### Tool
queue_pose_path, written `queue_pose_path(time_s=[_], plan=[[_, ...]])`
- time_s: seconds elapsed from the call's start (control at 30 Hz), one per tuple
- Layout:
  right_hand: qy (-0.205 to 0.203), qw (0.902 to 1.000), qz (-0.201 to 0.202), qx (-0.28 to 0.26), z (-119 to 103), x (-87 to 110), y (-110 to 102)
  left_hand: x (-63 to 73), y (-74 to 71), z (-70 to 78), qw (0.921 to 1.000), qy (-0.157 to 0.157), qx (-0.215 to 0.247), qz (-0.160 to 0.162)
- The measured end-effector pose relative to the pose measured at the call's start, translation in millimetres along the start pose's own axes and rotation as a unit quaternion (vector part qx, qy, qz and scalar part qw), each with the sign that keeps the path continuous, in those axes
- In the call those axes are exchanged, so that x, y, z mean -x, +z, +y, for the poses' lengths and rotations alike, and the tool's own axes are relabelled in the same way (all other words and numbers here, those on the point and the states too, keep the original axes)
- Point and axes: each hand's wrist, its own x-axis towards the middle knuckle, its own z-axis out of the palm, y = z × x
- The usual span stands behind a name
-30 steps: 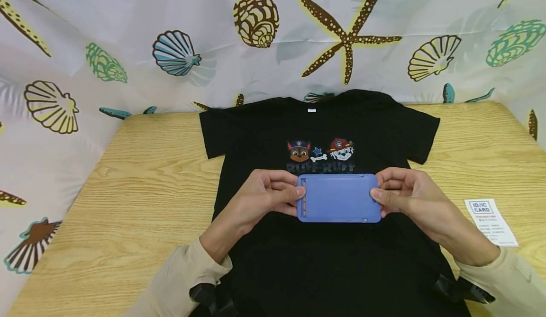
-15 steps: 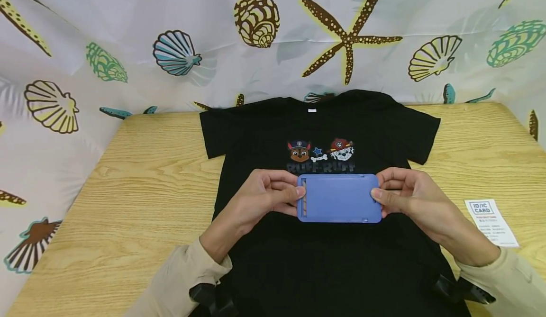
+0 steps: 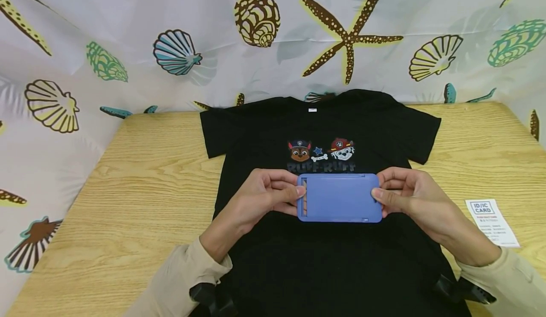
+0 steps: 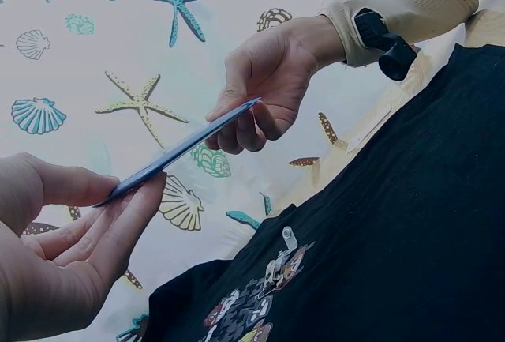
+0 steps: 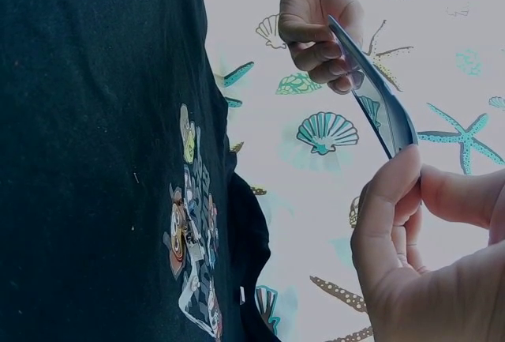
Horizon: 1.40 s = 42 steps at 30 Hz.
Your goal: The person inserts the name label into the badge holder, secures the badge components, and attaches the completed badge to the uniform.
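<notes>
A flat blue plastic card holder (image 3: 341,198) with a slot along its left end is held level above a black T-shirt (image 3: 332,265). My left hand (image 3: 264,194) pinches its left end, thumb on the near face and fingers behind. At the opposite end my right hand (image 3: 409,196) grips it the same way. The left wrist view shows the card holder (image 4: 177,148) edge-on and thin. A clear pane shows on the far side of the card holder (image 5: 398,109) in the right wrist view.
A white paper insert (image 3: 492,222) printed "ID/IC CARD" lies on the wooden table (image 3: 141,179) to the right. The T-shirt carries a print of two cartoon dogs. Behind the table hangs a white curtain (image 3: 213,4) patterned with shells and starfish.
</notes>
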Motion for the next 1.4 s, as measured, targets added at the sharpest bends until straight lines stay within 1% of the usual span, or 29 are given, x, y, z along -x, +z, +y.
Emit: queue_pose_path(time_s=[0.47,0.73,0.87,1.23,1.4], plan=[[-0.003,1.0000,-0.002,-0.003,0.3,-0.2,0.4,0.2,0.6,0.5,0.9999,0.003,-0.003,0.010],[-0.004,1.0000,0.000,-0.009,1.0,-0.3,-0.4,-0.3,-0.4,-1.8,0.9998,0.003,-0.007,0.020],[-0.002,1.0000,0.002,-0.003,1.0,-0.5,-0.1,-0.7,-0.4,-2.6,0.9996,0.003,-0.009,0.026],[-0.002,1.0000,0.003,0.006,0.9,-0.6,0.9,-1.1,0.3,-2.5,0.9994,-0.001,-0.015,0.030],[-0.004,1.0000,0.005,0.000,2.2,-0.9,0.9,-1.4,-0.6,-4.2,0.9991,0.003,-0.013,0.040]])
